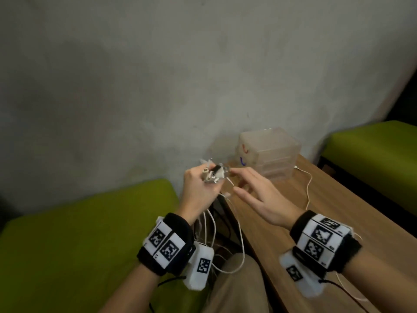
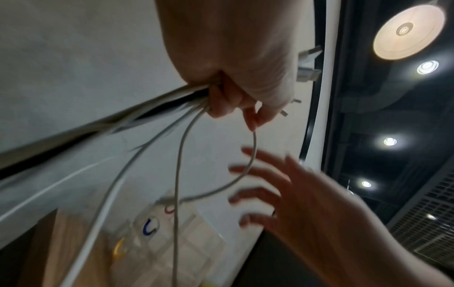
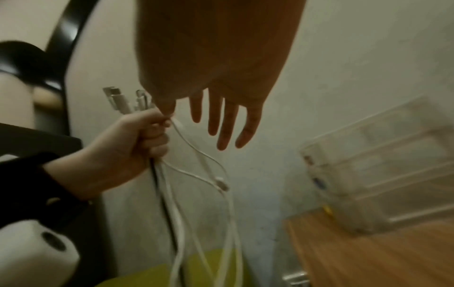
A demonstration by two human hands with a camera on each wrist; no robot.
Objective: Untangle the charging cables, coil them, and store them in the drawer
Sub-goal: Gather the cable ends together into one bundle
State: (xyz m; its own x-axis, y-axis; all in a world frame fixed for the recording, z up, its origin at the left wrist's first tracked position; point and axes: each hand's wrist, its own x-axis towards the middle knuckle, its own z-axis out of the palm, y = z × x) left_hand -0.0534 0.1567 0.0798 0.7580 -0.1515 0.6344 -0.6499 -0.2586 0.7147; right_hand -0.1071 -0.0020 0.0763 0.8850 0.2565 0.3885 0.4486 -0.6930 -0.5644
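Note:
My left hand [image 1: 208,179] is raised beside the table corner and grips a bundle of charging cables [image 1: 214,173]. Their plug ends [image 2: 307,66] stick out above the fist. Several white cables and one dark one [image 3: 176,213] hang down from it towards my lap, and one loose connector [image 3: 222,183] dangles below the fist. Just right of the bundle is my right hand [image 1: 248,184], fingers [image 3: 221,120] straight and spread, thumb tip against a white cable at the left fist. The clear plastic drawer unit [image 1: 268,152] stands shut on the table's far corner.
A wooden table [image 1: 338,222] runs along my right side, and one white cable [image 1: 308,188] lies on it beside the drawer unit. Green seat cushions [image 1: 79,233] sit to my left, with another [image 1: 372,150] beyond the table. A grey wall is close ahead.

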